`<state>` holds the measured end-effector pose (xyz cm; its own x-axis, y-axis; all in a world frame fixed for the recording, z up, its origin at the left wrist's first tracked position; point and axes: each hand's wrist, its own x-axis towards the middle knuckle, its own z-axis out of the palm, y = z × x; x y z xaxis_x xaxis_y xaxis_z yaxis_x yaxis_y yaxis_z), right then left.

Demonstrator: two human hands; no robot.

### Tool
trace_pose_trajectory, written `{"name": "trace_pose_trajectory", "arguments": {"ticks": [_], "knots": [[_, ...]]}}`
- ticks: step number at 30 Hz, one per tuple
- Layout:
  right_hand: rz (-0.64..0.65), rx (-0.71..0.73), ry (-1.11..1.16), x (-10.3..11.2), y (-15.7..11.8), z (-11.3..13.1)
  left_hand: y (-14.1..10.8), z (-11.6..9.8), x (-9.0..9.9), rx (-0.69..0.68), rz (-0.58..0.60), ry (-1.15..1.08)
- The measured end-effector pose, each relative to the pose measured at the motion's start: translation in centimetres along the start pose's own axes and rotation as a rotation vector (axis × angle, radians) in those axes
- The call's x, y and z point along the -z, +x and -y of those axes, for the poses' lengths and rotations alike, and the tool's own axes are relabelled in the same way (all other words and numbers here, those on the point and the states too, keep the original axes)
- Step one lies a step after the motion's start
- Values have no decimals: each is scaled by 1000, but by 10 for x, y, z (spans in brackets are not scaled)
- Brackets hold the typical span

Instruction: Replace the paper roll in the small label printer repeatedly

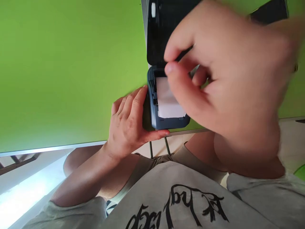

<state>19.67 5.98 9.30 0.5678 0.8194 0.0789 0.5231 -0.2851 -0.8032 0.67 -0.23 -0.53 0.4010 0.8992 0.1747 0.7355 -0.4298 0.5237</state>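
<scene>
Right hand (pixel 228 70) blurred; whether its fingertips grip anything, cannot tell. It hides part of the white paper (pixel 168 98) and of the black lid (pixel 157 38), which the top edge crops. Dark object (pixel 271 12) beyond: partly covered, unidentifiable.

green tabletop (pixel 71 70), dark flat object (pixel 271 12) upper right

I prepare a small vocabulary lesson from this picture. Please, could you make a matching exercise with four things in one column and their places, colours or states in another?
1. left hand
2. right hand
3. lid
4. table

a. green, under the device
b. raised, blurred, thumb and forefinger tips close together
c. black, standing open beyond the white block
d. thumb along the device's near edge, fingers by its side

Pairs: 1-d, 2-b, 3-c, 4-a
</scene>
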Motion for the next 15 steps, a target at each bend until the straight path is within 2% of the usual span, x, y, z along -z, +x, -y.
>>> {"name": "trace_pose_trajectory", "arguments": {"ticks": [2,3,4,6,9,11,15], "knots": [[456,290,-170,-2,-1,-2,0,0,0,0,4,9],[607,429,-219,-3,0,-6,0,1,0,-3,7,10],[687,538,-241,-3,1,-12,0,1,1,-12,9,12],[713,632,-252,-3,4,-25,0,2,1,-39,-5,15],[760,682,-349,-2,11,-37,1,2,1,-71,-37,19],[770,739,-401,-3,14,-38,2,2,1,-82,-45,18],[702,909,-573,-4,15,-26,2,2,1,-87,-41,13]]}}
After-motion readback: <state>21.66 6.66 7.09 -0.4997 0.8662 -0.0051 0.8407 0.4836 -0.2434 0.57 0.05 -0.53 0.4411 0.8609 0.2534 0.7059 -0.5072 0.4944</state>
